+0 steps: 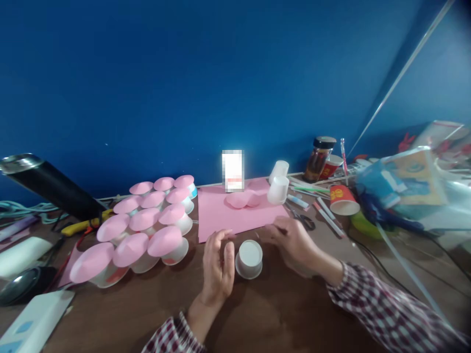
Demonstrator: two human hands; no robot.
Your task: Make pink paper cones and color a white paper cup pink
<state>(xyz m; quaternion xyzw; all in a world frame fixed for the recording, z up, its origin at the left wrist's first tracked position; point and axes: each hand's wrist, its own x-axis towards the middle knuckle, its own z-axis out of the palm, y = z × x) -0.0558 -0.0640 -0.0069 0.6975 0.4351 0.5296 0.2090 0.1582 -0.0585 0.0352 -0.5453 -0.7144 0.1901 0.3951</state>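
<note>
A white paper cup (pixel 250 257) stands upside down on the brown table between my two hands. My left hand (pixel 218 264) is just left of it, fingers stretched out and holding nothing. To the cup's right, my right hand (pixel 296 242) is raised with its fingers curled together; blur hides whatever may be in them. Beyond the cup lies a pink paper sheet (pixel 217 215) with pink paper rounds (pixel 241 199) on it. Two more upturned cups, a nearer white cup (pixel 278 190) and a farther white cup (pixel 279 169), stand at the sheet's right end.
Rows of upturned cups topped with pink paper cones (pixel 144 219) fill the left. Scissors (pixel 307 221), markers (pixel 328 219), a red paper cup (pixel 343 199) and a dark jar (pixel 319 159) are at right. A black flask (pixel 51 186) leans far left. A blue wall (pixel 184 88) rises behind.
</note>
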